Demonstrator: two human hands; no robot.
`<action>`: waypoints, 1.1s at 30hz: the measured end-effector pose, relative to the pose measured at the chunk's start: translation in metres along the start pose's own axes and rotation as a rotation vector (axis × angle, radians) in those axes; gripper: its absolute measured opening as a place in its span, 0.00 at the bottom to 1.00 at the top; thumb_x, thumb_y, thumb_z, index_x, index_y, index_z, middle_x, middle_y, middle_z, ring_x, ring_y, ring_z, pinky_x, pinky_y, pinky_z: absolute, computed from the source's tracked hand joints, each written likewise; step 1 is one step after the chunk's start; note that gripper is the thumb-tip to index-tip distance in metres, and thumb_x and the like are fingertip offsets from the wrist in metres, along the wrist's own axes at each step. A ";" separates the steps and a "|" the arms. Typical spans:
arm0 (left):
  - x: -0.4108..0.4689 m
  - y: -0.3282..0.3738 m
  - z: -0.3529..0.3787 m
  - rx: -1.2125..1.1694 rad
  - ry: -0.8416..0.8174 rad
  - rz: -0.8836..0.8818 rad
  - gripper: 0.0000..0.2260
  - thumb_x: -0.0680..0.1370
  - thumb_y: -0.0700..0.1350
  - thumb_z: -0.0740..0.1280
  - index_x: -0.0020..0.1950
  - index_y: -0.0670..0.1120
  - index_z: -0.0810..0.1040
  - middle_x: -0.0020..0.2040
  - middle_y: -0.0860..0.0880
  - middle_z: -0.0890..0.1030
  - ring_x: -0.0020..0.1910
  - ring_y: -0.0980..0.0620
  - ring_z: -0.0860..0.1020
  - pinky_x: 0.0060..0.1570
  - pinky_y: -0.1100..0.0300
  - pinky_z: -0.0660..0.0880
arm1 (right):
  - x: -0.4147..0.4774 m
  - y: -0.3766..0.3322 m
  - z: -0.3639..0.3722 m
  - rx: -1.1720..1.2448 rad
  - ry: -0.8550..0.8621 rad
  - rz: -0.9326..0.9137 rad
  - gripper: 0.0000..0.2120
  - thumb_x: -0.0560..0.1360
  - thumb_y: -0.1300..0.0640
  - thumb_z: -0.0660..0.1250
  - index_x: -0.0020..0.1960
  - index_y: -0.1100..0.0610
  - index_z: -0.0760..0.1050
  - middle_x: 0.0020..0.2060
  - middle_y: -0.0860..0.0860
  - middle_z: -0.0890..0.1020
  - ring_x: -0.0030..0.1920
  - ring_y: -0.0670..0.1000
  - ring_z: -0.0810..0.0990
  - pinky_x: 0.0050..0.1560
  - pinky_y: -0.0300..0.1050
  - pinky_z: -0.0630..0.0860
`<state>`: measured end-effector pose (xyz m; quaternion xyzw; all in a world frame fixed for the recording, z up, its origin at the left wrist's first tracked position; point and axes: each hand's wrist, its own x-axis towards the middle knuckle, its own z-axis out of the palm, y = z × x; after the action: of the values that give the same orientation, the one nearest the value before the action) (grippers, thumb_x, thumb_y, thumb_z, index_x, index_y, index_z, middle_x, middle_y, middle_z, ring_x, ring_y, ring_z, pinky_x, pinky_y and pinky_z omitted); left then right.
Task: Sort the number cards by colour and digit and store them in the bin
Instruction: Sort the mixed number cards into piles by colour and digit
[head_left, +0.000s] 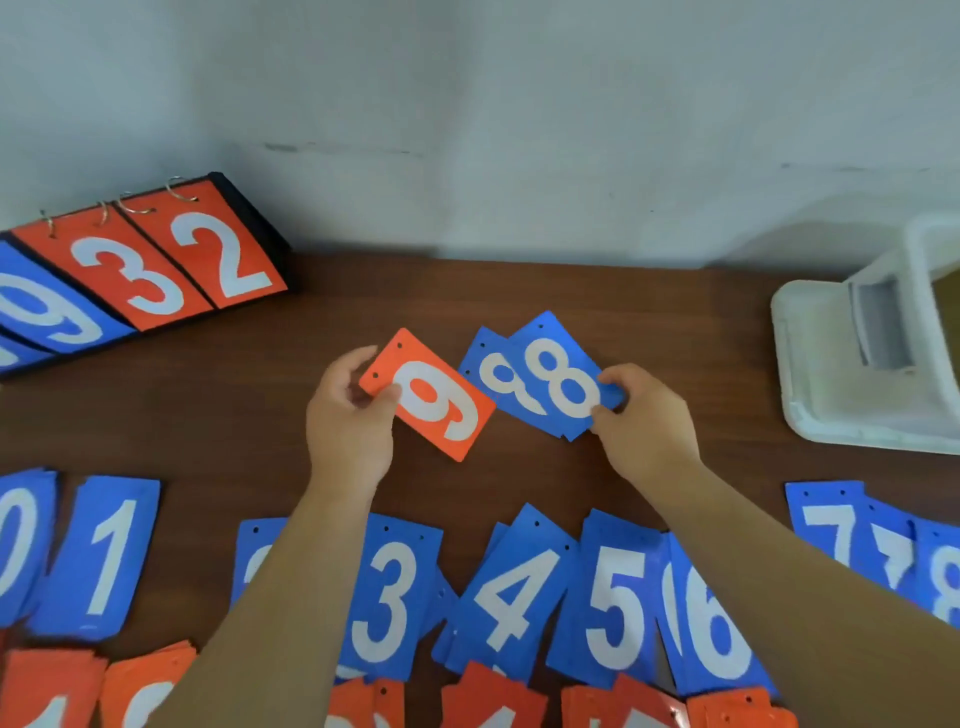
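My left hand (347, 426) grips an orange 9 card (441, 410) by its left end, lifted over the middle of the brown table (208, 415). My right hand (647, 421) pinches a fan of blue 8 cards (550, 382) at their right corner. Along the near edge lie blue piles in order: 0 (21, 545), 1 (106, 556), 3 (387, 597), 4 (511, 592), 5 (615, 603), 6 (711, 623), 7 (831, 525). My left forearm hides most of the pile between 1 and 3. Orange piles (52, 691) sit in a row below them. The white bin (841, 384) lies at the right.
A flip scoreboard (150, 265) showing orange 3 and 2 and a blue 9 stands at the back left against the wall. A blue 8 card (943, 577) lies at the far right beside the 7s.
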<state>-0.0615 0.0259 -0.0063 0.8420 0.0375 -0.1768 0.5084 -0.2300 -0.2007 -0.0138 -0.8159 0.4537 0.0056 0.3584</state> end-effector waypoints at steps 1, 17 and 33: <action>-0.009 0.000 -0.004 -0.028 -0.005 -0.034 0.20 0.77 0.41 0.73 0.65 0.58 0.77 0.52 0.60 0.81 0.52 0.61 0.80 0.52 0.61 0.79 | -0.007 0.002 -0.004 0.000 0.026 0.016 0.13 0.76 0.58 0.67 0.58 0.46 0.76 0.45 0.46 0.80 0.41 0.49 0.79 0.36 0.42 0.73; -0.177 0.009 -0.033 -0.093 -0.131 -0.002 0.15 0.80 0.42 0.67 0.62 0.60 0.78 0.54 0.54 0.83 0.48 0.54 0.83 0.41 0.59 0.80 | -0.190 0.079 -0.087 0.389 0.122 0.181 0.09 0.76 0.58 0.71 0.50 0.44 0.82 0.45 0.42 0.85 0.41 0.47 0.84 0.42 0.48 0.81; -0.388 -0.034 0.044 0.022 -0.340 0.259 0.17 0.77 0.39 0.70 0.58 0.60 0.79 0.44 0.50 0.82 0.32 0.60 0.77 0.30 0.68 0.71 | -0.357 0.256 -0.161 0.611 0.279 0.296 0.11 0.68 0.61 0.74 0.47 0.47 0.84 0.44 0.54 0.84 0.37 0.55 0.83 0.45 0.58 0.83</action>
<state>-0.4440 0.0496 0.0769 0.8034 -0.1590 -0.2498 0.5166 -0.6814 -0.1179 0.0766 -0.5898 0.5919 -0.1897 0.5156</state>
